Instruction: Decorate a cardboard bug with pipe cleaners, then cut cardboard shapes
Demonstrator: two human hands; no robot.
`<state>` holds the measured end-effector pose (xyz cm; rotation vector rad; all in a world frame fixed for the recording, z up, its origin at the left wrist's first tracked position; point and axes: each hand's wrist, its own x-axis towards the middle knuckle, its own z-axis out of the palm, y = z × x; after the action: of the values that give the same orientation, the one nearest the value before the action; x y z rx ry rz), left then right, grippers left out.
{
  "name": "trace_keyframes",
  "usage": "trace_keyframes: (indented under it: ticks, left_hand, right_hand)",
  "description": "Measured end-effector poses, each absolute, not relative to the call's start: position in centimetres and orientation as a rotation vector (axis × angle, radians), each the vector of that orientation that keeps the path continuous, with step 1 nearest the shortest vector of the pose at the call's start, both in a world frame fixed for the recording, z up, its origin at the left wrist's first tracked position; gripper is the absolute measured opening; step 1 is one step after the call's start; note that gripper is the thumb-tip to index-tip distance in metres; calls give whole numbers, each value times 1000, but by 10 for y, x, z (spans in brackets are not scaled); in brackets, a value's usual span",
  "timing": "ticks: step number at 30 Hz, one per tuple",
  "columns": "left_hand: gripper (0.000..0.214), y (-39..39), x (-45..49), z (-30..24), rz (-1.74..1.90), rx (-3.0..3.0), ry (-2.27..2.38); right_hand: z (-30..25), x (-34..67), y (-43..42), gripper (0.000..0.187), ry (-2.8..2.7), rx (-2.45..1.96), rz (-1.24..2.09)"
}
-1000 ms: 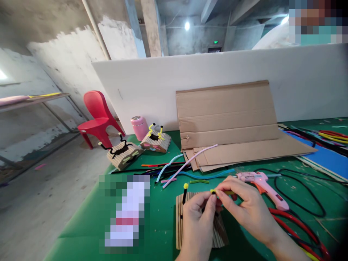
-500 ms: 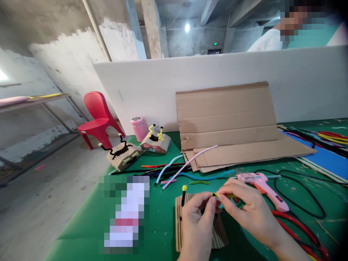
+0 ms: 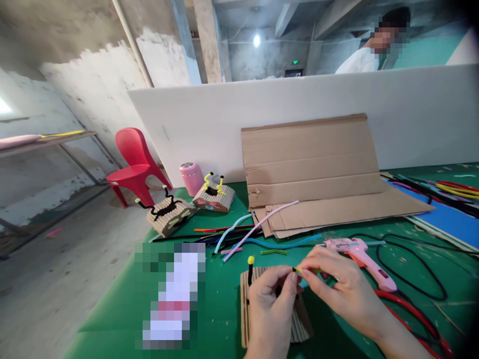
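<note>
Green tabletop [image 3: 112,309], closed at the back by a white board [image 3: 224,114], with a person beyond it. Held item: a short yellow stem [image 3: 296,269] with a black tip, just above a ribbed card block [image 3: 245,309] at the near edge. Right hand [image 3: 337,286]: grip clamped on the stem's yellow length. Left hand [image 3: 271,306]: grip pressed together, thumb against forefinger, at the black tip as far as the view shows. On the block, just beside the left hand, stands a black post [image 3: 250,271] with a yellow bead. Near the right hand lies a pink glue gun [image 3: 359,254] with its lamp lit red, its black cord [image 3: 411,284] looping past the wrist. Further back are loose strands [image 3: 258,227], flat cardboard [image 3: 310,164], two finished blocks [image 3: 168,213] [image 3: 214,194], a pink cup [image 3: 191,175] and a red chair [image 3: 136,162].

Hazards, as judged:
- The stem is small and pinched only at its ends, so it may slip or bend.
- A left knuckle could tip the post.
- The gun is likely hot, so a careless reach risks a burn.
- A snagged cord would drag the gun.
</note>
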<state>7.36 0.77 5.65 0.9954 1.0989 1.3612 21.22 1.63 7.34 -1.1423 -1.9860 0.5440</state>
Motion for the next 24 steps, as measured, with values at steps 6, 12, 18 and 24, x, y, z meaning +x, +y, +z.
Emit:
trace_keyframes:
  ticks: [6, 12, 18, 24]
  left_hand:
    - [9, 4, 71, 56, 1349, 1173, 1191]
    - [10, 4, 73, 56, 1356, 1242, 1195]
    - [10, 5, 73, 55, 1352, 1199, 1141]
    - [10, 6, 73, 59, 1341, 1143, 1164]
  right_hand:
    - [75, 214, 15, 14, -2031, -1131, 503]
    - [77, 213, 13, 13, -2081, -1149, 402]
    - [78, 209, 4, 14, -2108, -1147, 194]
    - [86, 219, -4, 21, -2145, -1268, -24]
